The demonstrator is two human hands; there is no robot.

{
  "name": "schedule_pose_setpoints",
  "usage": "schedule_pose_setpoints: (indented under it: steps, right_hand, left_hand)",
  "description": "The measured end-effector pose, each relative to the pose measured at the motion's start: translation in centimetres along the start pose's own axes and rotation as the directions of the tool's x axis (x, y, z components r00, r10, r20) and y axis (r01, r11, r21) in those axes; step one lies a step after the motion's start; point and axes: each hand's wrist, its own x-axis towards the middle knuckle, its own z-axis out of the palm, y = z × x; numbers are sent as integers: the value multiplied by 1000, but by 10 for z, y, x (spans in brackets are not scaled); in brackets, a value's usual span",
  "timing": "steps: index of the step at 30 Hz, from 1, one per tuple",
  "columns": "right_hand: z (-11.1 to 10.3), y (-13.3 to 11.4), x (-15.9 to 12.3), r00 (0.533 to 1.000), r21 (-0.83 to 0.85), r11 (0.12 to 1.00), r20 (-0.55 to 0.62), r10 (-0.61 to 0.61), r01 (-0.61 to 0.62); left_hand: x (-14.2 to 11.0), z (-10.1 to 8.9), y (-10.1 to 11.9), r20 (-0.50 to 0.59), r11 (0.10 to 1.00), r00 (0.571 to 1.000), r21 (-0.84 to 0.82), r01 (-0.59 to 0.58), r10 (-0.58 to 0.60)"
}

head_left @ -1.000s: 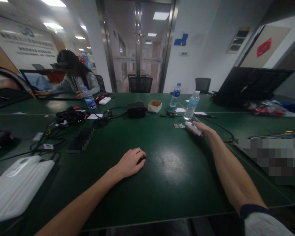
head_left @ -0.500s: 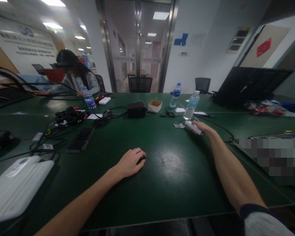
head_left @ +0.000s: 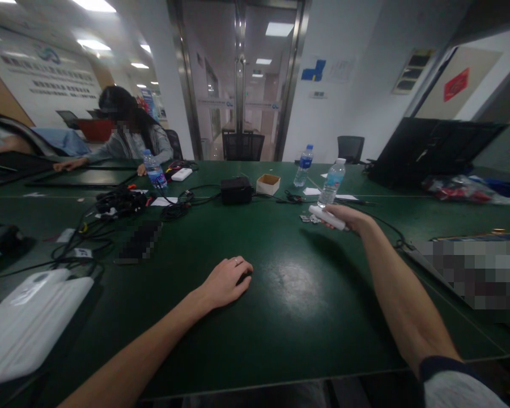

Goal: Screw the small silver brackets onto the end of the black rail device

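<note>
My right hand (head_left: 351,217) is closed around a small white rectangular block (head_left: 327,217) and holds it just above the table, its far end pointing left. What kind of block it is I cannot make out. Several small silvery pieces (head_left: 309,219) lie on the table beside and partly behind it. A clear water bottle (head_left: 332,182) with a blue label stands right behind my right hand. My left hand (head_left: 226,280) rests on the green tabletop (head_left: 263,328), fingers loosely bent and thumb apart, holding nothing.
A white box (head_left: 267,185), a black box (head_left: 236,191), and a second bottle (head_left: 304,165) stand farther back. Cables (head_left: 104,226), a black phone-like slab (head_left: 139,242) and white devices (head_left: 38,317) lie left. A co-worker (head_left: 131,130) sits far left; a laptop (head_left: 471,272) is right.
My right hand has raised the white block slightly and turned it leftward; its shadow has spread. My left hand stays put. The co-worker's dark-framed panel has gone from raised to flat on the table.
</note>
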Motion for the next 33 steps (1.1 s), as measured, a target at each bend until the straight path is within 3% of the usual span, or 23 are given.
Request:
schedule_pose_setpoints:
  steps: [3,7,12,14,17,19,21,23,25,27,28,30,31,33]
  right_hand:
    - [28,-24,-15,989,-312,947,143,-27,71]
    - [88,-53,-49,935,-627,737,353,-19,252]
    - [159,-68,-110,884,-782,455,466,-28,426]
    - [177,-67,-134,850,-793,359,527,-1,492]
    - [188,-65,-158,839,-793,299,541,-57,531]
    - [186,-66,-160,820,-770,306,569,-67,559]
    - [176,-68,-148,799,-735,376,602,-21,564]
    - [159,-67,-121,846,-746,474,533,2,469]
    - [134,-58,-83,941,-786,524,319,-113,330]
    - [105,-38,-42,972,-799,576,45,-229,173]
    - [91,-24,-23,962,-795,600,-92,-258,85]
    - [66,6,11,897,-763,640,-339,-283,-87]
    - [56,20,25,879,-735,666,-396,-268,-128]
    - [43,41,46,887,-726,677,-384,-256,-118]
  left_hand:
    - [0,1,0,-8,1000,1000,6,14,-14]
    - [1,2,-1,-68,998,996,14,66,-65]
    - [2,4,-4,-154,987,976,14,158,-154]
    - [2,4,-4,-128,991,984,34,132,-127]
    - [2,4,-2,-61,996,997,69,59,-54]
    - [2,4,-2,-51,996,998,80,37,-33]
    - [1,3,-2,-60,997,998,76,27,-22]
    - [1,3,-3,-67,998,998,64,20,-16]
    - [0,4,-3,-67,999,998,41,13,-11]
    - [0,4,-3,-67,1000,998,16,7,-6]
    - [0,5,-3,-68,1000,998,5,5,-4]
    - [0,6,-2,-67,1000,998,-8,-3,3]
    - [0,6,-1,-66,1000,998,-6,-10,9]
    - [1,7,0,-67,1000,997,7,-22,23]
